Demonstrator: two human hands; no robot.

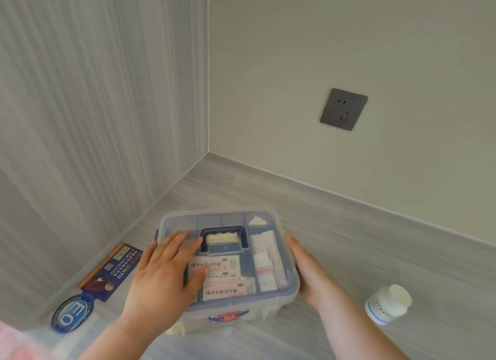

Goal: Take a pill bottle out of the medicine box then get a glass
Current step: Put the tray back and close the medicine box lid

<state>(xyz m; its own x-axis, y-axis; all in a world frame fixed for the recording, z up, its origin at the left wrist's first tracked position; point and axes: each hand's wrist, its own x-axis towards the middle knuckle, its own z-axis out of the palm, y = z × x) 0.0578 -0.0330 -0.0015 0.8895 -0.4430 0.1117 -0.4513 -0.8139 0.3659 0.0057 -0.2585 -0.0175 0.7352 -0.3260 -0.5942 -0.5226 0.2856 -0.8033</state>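
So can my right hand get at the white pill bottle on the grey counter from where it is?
Probably yes: the right hand rests against the clear medicine box, and nothing lies between it and the white pill bottle.

You get soft, even, fairly bright daylight with no glare. Faint shadows sit under the medicine box (228, 265). Your whole frame is slightly soft; bottom-left corner smears badly. Wide-angle bending curves the wall (349, 51) edges.

left hand (163, 276): bare, no rings | right hand (311, 273): bare | forearms: sleeveless
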